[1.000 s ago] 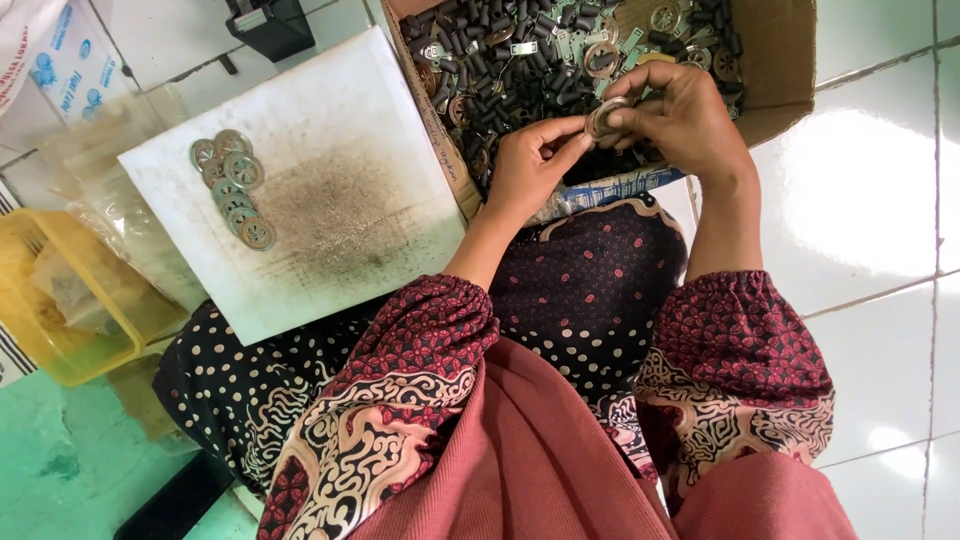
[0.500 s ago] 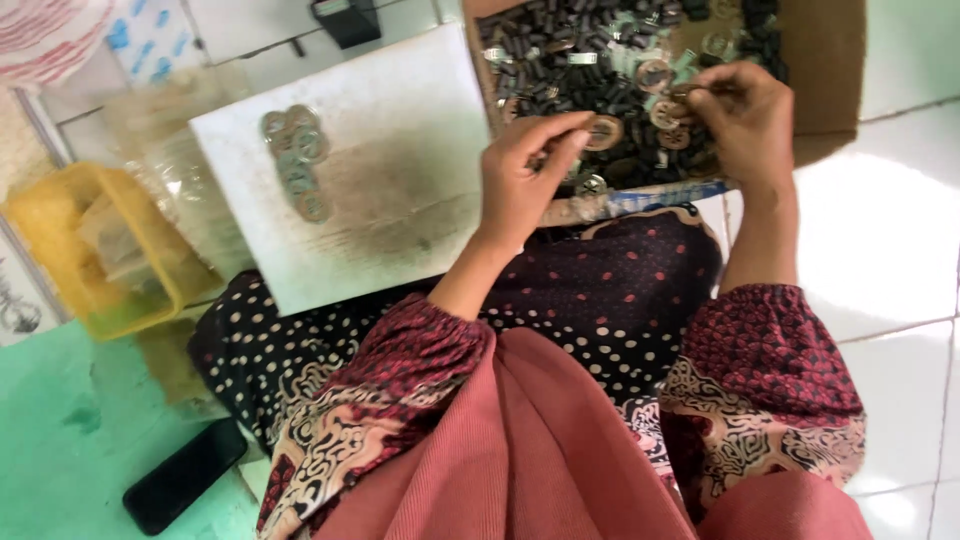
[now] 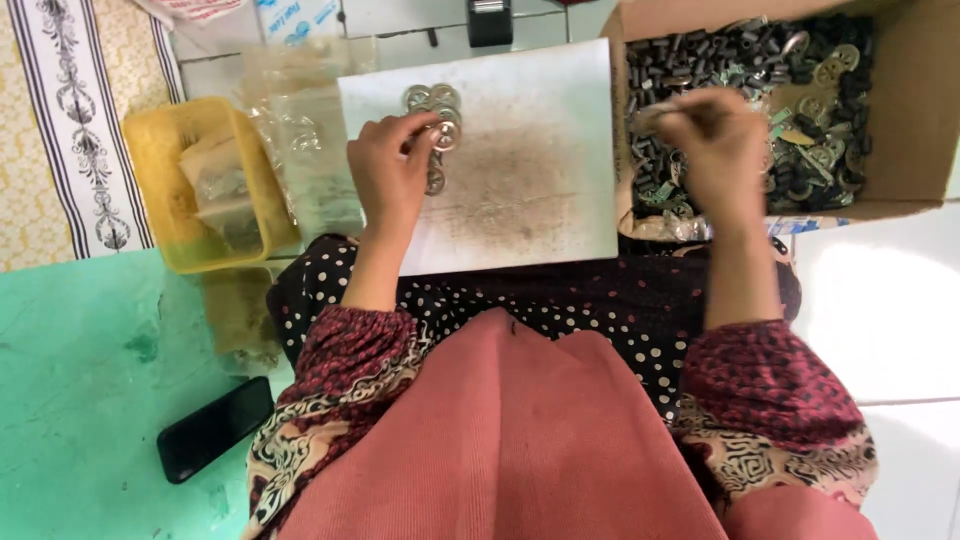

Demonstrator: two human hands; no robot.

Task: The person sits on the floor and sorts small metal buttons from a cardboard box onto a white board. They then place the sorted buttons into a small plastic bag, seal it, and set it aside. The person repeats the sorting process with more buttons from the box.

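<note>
**Metal rings on a smudged white board, parts in a cardboard box**

We see a flat white board [image 3: 520, 170] lying across the lap, its surface matte and stained with a grey-brown smudge through the middle. Near its upper left corner sits a small cluster of round metal rings [image 3: 440, 105], thin, silvery and flat like washers, overlapping one another. To the right stands an open cardboard box [image 3: 915, 120] with plain brown walls, filled with dark short cylindrical pieces and a scatter of brassy and greenish metal bits [image 3: 800, 80].

Our left hand [image 3: 388, 170] rests on the board at the ring cluster. Its fingers are curled together, thumb and forefinger pinched on one ring at the edge of the pile. Our right hand [image 3: 715, 150] hovers over the box, blurred; its fingers are bunched together, and we cannot tell whether they grip anything.

To the left of the board lie crinkled clear plastic bags [image 3: 300, 130] and a yellow plastic basket [image 3: 175, 160] with more bags inside. A black phone [image 3: 213, 428] lies on the green floor [image 3: 90, 400], well apart from both hands.
</note>
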